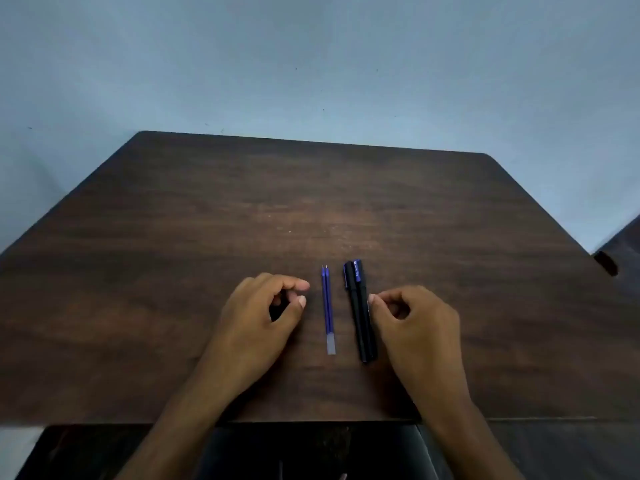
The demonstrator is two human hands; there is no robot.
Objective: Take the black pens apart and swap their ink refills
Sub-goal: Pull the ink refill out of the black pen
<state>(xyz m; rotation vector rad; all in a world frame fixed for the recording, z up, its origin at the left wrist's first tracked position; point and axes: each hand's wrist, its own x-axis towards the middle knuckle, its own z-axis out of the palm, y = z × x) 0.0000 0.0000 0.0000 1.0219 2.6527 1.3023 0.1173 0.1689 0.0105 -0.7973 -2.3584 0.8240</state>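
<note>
Two black pens (pixel 360 310) with blue clips lie side by side on the dark wooden table (pixel 311 202), capped ends pointing away from me. Just left of them lie two blue ink refills (pixel 328 306), pressed together, metal tips pointing away and clear ends towards me. My left hand (pixel 263 317) rests on the table left of the refills, fingers loosely curled, holding nothing. On the other side my right hand (pixel 415 323) rests beside the pens, its thumb tip at the side of the nearer pen barrel, fingers curled around nothing.
A pale blue wall stands behind the table's far edge. The table's front edge runs just below my wrists, with a dark seat beneath. At the far right a dark piece of furniture (pixel 620 258) stands beside the table.
</note>
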